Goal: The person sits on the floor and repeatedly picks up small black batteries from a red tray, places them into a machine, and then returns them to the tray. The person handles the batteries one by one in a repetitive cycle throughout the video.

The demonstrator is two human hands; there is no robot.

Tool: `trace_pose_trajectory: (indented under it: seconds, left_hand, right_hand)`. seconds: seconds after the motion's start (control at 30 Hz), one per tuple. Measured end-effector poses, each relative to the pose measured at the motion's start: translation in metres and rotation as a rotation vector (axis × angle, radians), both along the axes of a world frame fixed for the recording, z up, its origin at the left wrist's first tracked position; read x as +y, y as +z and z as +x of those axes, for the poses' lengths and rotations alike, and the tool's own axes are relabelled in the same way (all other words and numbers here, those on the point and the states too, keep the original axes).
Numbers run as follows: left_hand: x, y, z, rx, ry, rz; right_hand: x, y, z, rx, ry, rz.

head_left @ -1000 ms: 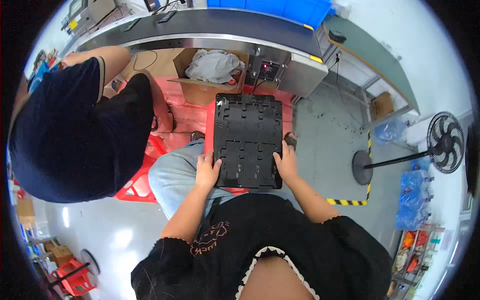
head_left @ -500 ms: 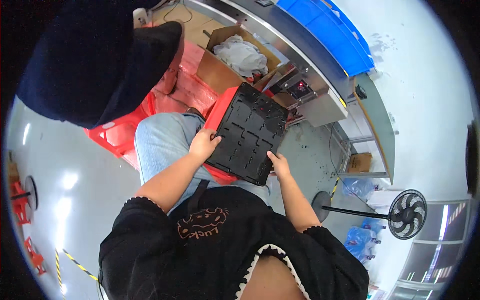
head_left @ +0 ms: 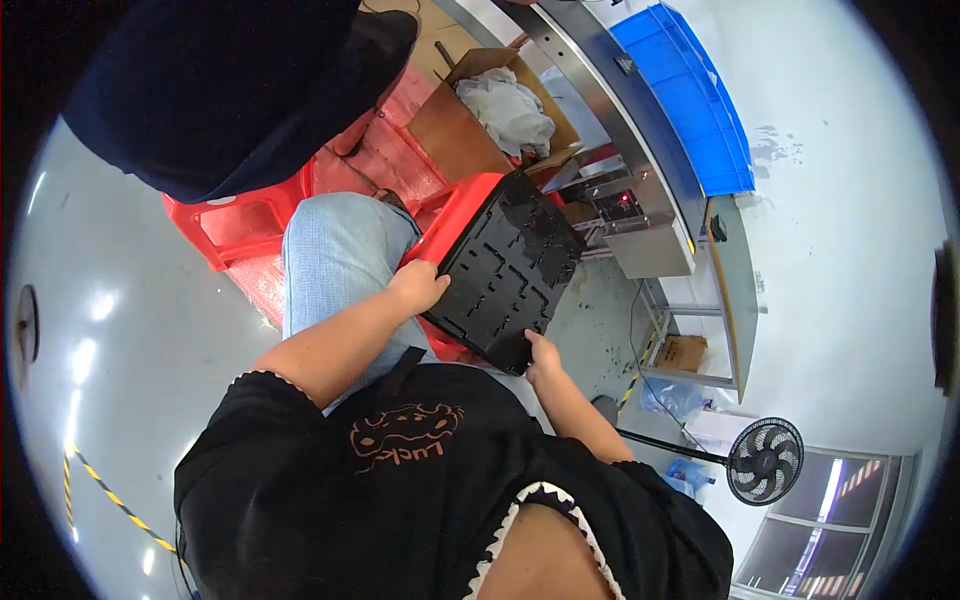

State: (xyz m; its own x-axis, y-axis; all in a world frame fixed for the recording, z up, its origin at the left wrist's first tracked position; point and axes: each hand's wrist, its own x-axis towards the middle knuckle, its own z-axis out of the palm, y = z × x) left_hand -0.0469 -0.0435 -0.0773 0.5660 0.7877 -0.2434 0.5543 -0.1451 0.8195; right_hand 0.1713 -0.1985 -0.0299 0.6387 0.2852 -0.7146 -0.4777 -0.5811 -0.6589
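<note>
1. The left hand (head_left: 418, 288) holds the left edge of a flat, rectangular black plastic tray with a patterned face (head_left: 510, 275), near the end closest to the wearer; its thumb lies over the rim, and the fingers underneath are hidden.
2. The right hand (head_left: 541, 357) holds the same tray at its near right corner, thumb on the upper face; the rest of its grip is partly out of sight.
3. The tray sits in front of the wearer's torso, slanted in view, just beside the knee in light-blue denim jeans (head_left: 335, 250).
4. A bright red plastic support (head_left: 465, 210) shows along the tray's left side; its full shape is hidden.
5. Beyond the tray stands an open brown cardboard box (head_left: 452, 135) containing a crumpled whitish plastic bag (head_left: 508, 108).
6. To the right of that box is a silver metal control box with a red light (head_left: 618, 205), beneath a long dark-topped table (head_left: 655, 125).
7. A co-worker in dark clothing (head_left: 240, 90) is at the upper left.
</note>
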Motion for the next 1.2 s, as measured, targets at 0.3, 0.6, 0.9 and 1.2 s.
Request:
trace_pose_trajectory:
  seconds: [0.3, 0.6, 0.9, 1.2]
  left_hand:
    - [-0.011, 0.032, -0.005, 0.139, -0.185, -0.108]
    - [0.049, 0.101, -0.010, 0.174, -0.381, 0.042]
    - [0.194, 0.242, 0.109, -0.279, -0.317, 0.864]
    - [0.361, 0.270, 0.286, 0.078, -0.319, 1.360]
  right_hand:
    - [-0.007, 0.037, 0.057, -0.573, 0.530, -0.212]
    - [0.230, 0.270, 0.175, -1.316, 0.712, 0.660]
    - [0.349, 0.269, 0.310, -1.168, 1.275, -0.298]
    - [0.225, 0.289, 0.246, -1.260, 0.619, 0.543]
